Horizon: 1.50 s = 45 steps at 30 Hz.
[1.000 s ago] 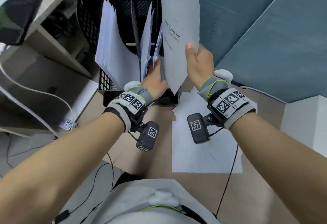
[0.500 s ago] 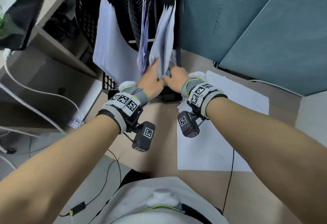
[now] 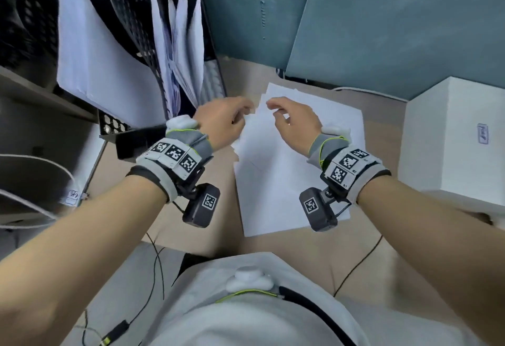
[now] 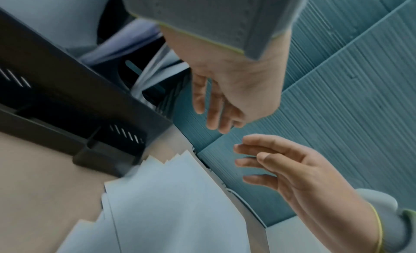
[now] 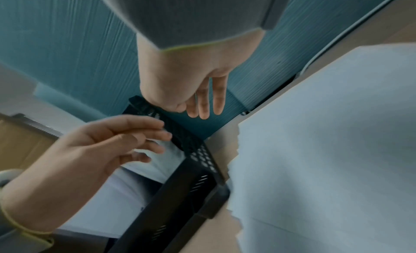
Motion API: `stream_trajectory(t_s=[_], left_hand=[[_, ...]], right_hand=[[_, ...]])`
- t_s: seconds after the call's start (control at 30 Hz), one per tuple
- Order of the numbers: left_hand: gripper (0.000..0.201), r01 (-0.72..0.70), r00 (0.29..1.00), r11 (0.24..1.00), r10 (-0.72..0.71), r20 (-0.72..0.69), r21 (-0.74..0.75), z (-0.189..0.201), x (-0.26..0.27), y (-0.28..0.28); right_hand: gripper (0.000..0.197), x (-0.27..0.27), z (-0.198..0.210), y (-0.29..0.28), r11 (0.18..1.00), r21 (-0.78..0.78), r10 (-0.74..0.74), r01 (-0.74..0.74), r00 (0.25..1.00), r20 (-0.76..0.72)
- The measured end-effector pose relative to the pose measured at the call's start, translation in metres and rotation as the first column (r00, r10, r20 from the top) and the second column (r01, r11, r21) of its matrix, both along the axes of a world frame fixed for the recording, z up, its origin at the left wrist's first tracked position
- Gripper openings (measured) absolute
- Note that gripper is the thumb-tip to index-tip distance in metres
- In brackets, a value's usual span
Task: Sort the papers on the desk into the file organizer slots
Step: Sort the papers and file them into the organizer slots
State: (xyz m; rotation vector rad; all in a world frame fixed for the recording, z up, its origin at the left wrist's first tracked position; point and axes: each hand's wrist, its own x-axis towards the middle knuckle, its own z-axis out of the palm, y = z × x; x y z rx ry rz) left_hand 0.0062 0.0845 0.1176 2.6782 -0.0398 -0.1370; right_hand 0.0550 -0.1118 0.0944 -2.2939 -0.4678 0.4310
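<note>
Both your hands hover empty, fingers loose: left hand (image 3: pixel 222 121), right hand (image 3: pixel 293 121). The paper stack (image 3: pixel 287 181) lies flat on the bench directly beneath them at frame centre, its long axis running toward you; the organizer (image 3: pixel 131 138) stands upper left, nearer your left hand.

To your right a white box (image 3: pixel 453 138) sits on the tan desk (image 3: pixel 355 250) against the teal partition panels (image 3: pixel 382 23), a thin black cable (image 3: pixel 358 263) trails over the desk edge, and white cables (image 3: pixel 35 179) loop at left.
</note>
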Motion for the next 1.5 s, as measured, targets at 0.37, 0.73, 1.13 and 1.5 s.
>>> stream_trajectory(t_s=[0.37,0.73,1.13,1.5], left_hand=[[0.037,0.048,0.989,0.988,-0.067,-0.131,-0.148,-0.076,0.003,-0.055],[0.051,-0.232,0.83,0.972,0.179,-0.528,-0.034,-0.139,0.029,-0.049],[0.062,-0.359,0.804,0.932,0.282,-0.523,-0.051,-0.157,0.051,-0.058],[0.061,-0.33,0.821,0.942,0.254,-0.511,-0.061,-0.163,0.044,-0.059]], right_hand=[[0.046,-0.026,-0.068,-0.122,0.877,-0.456,-0.027,-0.148,0.935,-0.355],[0.054,-0.035,-0.115,-0.172,0.783,-0.551,-0.046,-0.287,0.858,-0.512],[0.043,-0.024,-0.119,-0.167,0.818,-0.548,-0.139,-0.174,0.865,-0.482],[0.074,0.012,-0.131,-0.167,0.738,-0.665,-0.328,0.118,0.923,-0.201]])
